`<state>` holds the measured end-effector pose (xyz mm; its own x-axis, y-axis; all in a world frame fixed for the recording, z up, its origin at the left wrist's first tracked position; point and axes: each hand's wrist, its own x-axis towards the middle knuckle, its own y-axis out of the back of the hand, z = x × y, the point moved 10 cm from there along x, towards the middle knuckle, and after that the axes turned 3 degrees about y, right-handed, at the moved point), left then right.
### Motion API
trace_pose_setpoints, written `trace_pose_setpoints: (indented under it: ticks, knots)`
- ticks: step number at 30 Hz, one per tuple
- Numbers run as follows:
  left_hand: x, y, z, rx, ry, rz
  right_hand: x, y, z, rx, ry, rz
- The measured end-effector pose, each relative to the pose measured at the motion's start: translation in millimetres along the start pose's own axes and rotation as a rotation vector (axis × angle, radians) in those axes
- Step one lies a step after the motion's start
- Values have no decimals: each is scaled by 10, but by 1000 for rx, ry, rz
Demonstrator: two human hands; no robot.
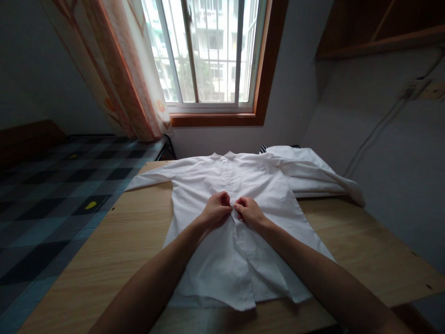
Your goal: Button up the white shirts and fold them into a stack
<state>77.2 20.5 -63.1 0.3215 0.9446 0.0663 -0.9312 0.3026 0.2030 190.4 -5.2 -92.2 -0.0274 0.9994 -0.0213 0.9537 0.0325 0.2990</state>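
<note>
A white long-sleeved shirt [208, 185] lies front-up on the wooden table [118, 241], collar toward the window, sleeves spread to both sides. My left hand [216, 209] and my right hand [247, 211] meet at the middle of the shirt's button placket. Each hand pinches one edge of the placket, fingers curled tight on the fabric. The upper part of the placket looks closed; below my hands the two front panels lie slightly apart.
A stack of folded white cloth [306, 162] sits at the table's far right, under the shirt's right sleeve. A bed with a dark checked cover [52, 195] stands to the left. Behind are a window [205, 51] and a curtain [121, 69].
</note>
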Motion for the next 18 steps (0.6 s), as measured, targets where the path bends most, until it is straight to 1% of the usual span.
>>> trace_pose_setpoints:
  ticks: [4,6,8,10,13,15,18]
  knots:
    - [-9,19,-18,36,33,35,-95,103,-258,-229,221,144]
    - [-19,14,-23,2,28,28,-152,123,-346,-286,303,199]
    - [-28,8,-26,-47,10,16,-182,120,-391,-312,353,217]
    - [-36,4,-25,-71,-14,8,-184,110,-399,-321,369,210]
    - [-54,3,22,-17,-60,3,-156,96,-349,-315,328,174]
    - [-74,0,92,99,-100,7,-136,84,-305,-312,284,145]
    - [-109,6,202,308,-142,44,-112,78,-261,-318,237,119]
